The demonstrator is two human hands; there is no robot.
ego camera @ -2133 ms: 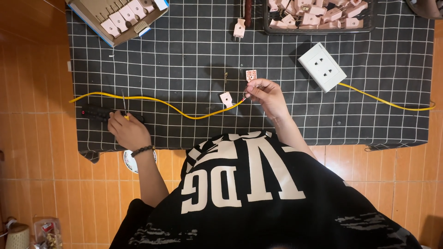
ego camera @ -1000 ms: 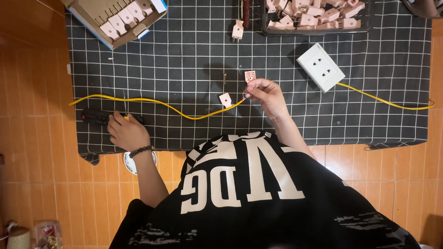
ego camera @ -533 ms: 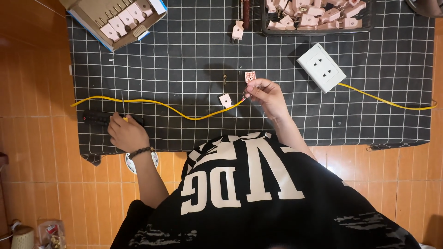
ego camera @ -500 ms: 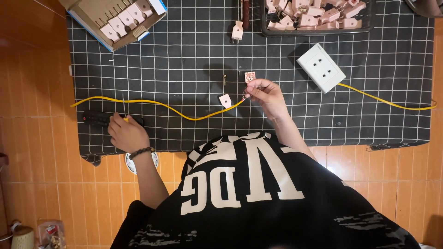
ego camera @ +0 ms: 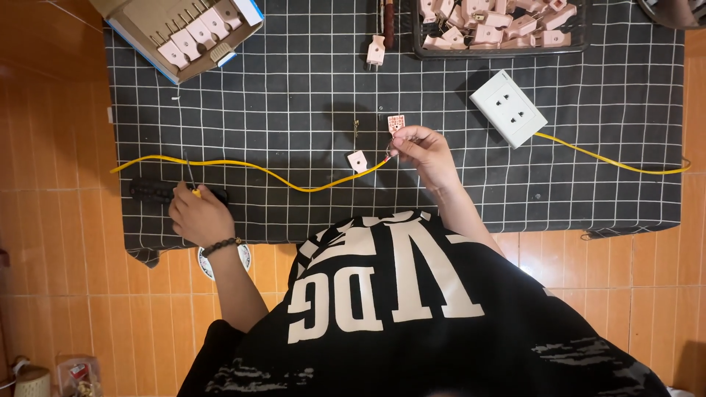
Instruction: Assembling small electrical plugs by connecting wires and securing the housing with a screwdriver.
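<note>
My left hand (ego camera: 198, 217) rests on the near left of the black grid mat (ego camera: 294, 88), closed around a small screwdriver (ego camera: 190, 176) with a yellow collar, its thin shaft pointing away from me. A black tool (ego camera: 151, 190) lies right beside that hand. My right hand (ego camera: 424, 151) pinches the end of a yellow wire (ego camera: 257, 167) at mid-mat. A pink plug part (ego camera: 396, 123) sits just beyond its fingertips, and another pink plug piece (ego camera: 357, 160) lies to their left.
A white socket block (ego camera: 508, 108) lies on the right, with a second stretch of yellow wire (ego camera: 610, 162) running to the mat's edge. A black tray (ego camera: 500, 50) of pink plugs stands far right, a cardboard box (ego camera: 184, 33) of plugs far left, and a lone plug (ego camera: 376, 51) between them.
My left hand has shifted slightly toward me with the screwdriver. My right hand stays in place, holding the wire end.
</note>
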